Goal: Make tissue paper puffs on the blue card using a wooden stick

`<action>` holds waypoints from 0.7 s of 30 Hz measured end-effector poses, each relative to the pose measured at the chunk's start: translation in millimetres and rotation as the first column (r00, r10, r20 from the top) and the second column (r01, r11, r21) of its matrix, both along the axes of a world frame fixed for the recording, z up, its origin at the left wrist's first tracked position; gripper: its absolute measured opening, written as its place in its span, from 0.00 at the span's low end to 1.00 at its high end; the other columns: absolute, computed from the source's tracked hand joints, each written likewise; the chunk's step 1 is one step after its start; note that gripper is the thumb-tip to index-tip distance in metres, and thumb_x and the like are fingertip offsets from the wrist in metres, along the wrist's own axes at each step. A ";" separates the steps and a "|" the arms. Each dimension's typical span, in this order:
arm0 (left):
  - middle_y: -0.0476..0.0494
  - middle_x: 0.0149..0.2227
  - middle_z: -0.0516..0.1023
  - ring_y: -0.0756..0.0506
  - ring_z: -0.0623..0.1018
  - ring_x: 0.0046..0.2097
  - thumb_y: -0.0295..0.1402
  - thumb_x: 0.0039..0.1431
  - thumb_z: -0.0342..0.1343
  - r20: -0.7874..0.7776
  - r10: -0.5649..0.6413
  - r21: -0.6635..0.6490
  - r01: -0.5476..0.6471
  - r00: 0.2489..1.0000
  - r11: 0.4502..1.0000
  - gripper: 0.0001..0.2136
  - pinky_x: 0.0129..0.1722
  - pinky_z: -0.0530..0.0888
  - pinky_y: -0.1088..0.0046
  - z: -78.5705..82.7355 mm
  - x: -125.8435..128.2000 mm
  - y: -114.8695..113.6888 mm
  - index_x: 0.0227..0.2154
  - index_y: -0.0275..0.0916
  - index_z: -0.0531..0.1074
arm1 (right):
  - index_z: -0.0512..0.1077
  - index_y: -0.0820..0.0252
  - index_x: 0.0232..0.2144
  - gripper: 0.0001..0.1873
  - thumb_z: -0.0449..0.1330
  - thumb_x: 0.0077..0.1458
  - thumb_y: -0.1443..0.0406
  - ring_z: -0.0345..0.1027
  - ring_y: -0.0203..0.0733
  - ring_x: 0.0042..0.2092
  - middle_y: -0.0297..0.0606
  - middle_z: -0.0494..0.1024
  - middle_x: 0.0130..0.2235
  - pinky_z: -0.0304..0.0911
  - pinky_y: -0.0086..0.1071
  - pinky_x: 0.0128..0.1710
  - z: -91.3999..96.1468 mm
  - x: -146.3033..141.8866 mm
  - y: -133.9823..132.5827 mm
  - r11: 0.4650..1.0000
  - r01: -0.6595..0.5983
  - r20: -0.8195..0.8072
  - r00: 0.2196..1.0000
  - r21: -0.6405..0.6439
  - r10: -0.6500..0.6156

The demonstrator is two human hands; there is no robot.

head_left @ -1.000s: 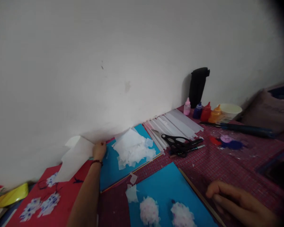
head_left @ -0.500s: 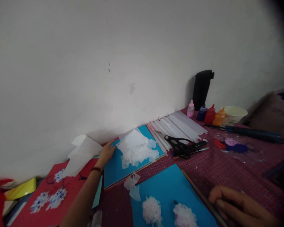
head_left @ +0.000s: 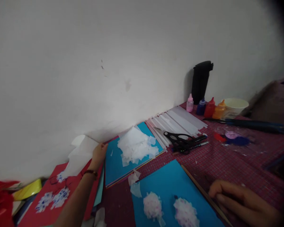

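Note:
My left hand [head_left: 98, 155] reaches far forward to the wall, its fingers curled on the left edge of a stack of blue card sheets [head_left: 115, 165]. A heap of white tissue pieces [head_left: 136, 146] lies on that stack. A red sheet with blue-white paper flowers [head_left: 53, 197] lies under my forearm. My right hand [head_left: 241, 201] rests low at the right on the chequered tablecloth [head_left: 227, 164], fingers loosely curled, nothing visible in it. It lies beside a blue card [head_left: 172, 189] bearing two fluffy tissue balls [head_left: 152, 206].
Black scissors [head_left: 180, 140] and a pen lie on white paper strips [head_left: 177, 123]. A black tumbler [head_left: 200, 82], small paint bottles [head_left: 209, 107], a white bowl [head_left: 235, 105] and paint blobs [head_left: 232, 138] stand at the right. A white wall rises close behind.
My left hand slid right toward the tissue heap, then back left to the stack's edge. The right hand stayed put; the view shifted slightly.

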State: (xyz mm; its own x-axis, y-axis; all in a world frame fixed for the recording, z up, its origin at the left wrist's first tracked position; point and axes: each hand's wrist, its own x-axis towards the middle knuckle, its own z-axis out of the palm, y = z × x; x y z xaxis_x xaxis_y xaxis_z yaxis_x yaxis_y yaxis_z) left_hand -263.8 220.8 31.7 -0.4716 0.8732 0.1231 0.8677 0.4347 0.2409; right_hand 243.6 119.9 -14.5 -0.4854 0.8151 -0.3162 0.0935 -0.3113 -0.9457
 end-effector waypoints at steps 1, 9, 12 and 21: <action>0.46 0.36 0.75 0.48 0.76 0.36 0.37 0.61 0.53 -0.005 -0.014 -0.032 0.014 1.000 0.999 0.11 0.36 0.74 0.66 -3.7 3.3 -3.4 0.39 0.34 0.70 | 0.70 0.58 0.27 0.18 0.56 0.55 0.50 0.55 0.34 0.25 0.30 0.63 0.23 0.54 0.26 0.25 0.6 -0.3 -0.9 1.000 -0.004 -0.007 1.000 0.003 0.004; 0.44 0.40 0.74 0.46 0.75 0.39 0.36 0.61 0.53 0.057 -0.073 -0.113 0.079 0.996 0.990 0.10 0.40 0.73 0.63 -17.6 27.1 -4.5 0.40 0.35 0.70 | 0.70 0.57 0.30 0.19 0.53 0.56 0.49 0.56 0.35 0.26 0.31 0.65 0.24 0.54 0.26 0.25 14.4 3.9 -0.1 0.998 -0.061 0.074 0.996 0.035 0.058; 0.45 0.37 0.73 0.47 0.74 0.37 0.33 0.61 0.50 0.122 -0.101 -0.071 0.110 0.987 0.991 0.07 0.38 0.72 0.65 -3.9 34.4 -19.1 0.35 0.34 0.68 | 0.70 0.56 0.31 0.18 0.53 0.56 0.49 0.58 0.36 0.27 0.32 0.66 0.25 0.56 0.27 0.27 24.2 4.8 2.5 0.997 -0.069 0.114 0.991 0.031 0.065; 0.50 0.28 0.74 0.48 0.73 0.30 0.40 0.57 0.44 0.362 -0.392 -0.017 0.427 0.846 0.904 0.11 0.30 0.71 0.74 17.1 133.6 -129.1 0.32 0.40 0.68 | 0.69 0.57 0.31 0.15 0.54 0.56 0.52 0.58 0.35 0.27 0.31 0.66 0.24 0.55 0.27 0.27 26.1 3.8 0.0 0.996 -0.051 0.096 0.994 0.078 0.044</action>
